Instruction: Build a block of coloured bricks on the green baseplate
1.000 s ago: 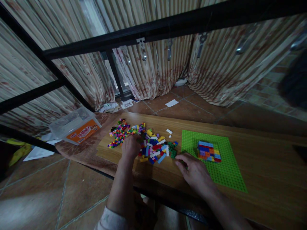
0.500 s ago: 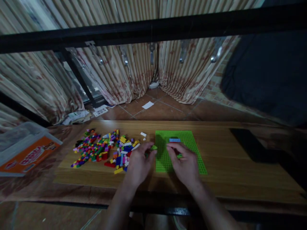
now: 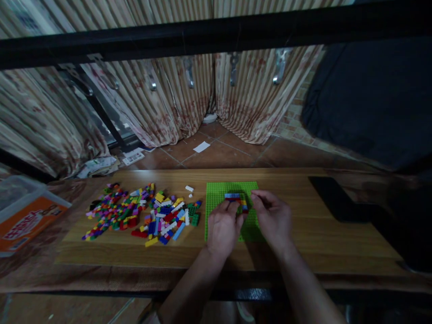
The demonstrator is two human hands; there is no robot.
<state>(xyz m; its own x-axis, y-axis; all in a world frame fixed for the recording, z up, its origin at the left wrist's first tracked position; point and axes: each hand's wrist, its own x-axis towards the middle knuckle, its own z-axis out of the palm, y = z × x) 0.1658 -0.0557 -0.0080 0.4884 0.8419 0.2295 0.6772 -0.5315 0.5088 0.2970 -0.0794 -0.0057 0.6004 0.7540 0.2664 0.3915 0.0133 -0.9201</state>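
A green studded baseplate [image 3: 212, 191] lies on the wooden board, carrying a small build of toy bricks [image 3: 232, 196] in light blue, red, yellow and dark blue. My left hand [image 3: 221, 227] is over the plate, its fingers curled down against the near side of the build and covering part of it. Whatever sits under those fingertips is hidden. At the plate's right edge, my right hand [image 3: 275, 218] is closed with thumb and index finger close together, apart from the build. Its fingertips show no brick that I can make out.
Left of the plate spreads a pile of loose bricks [image 3: 168, 220], with a second heap of small pieces [image 3: 118, 211] beyond it. A clear plastic box with an orange label [image 3: 30, 220] stands far left. A flat black object [image 3: 334, 198] lies on the board's right.
My left hand has moved right from beside the pile onto the build, and the green brick in its fingers is now hidden. My right hand has shifted right, off the build. The view has turned slightly.
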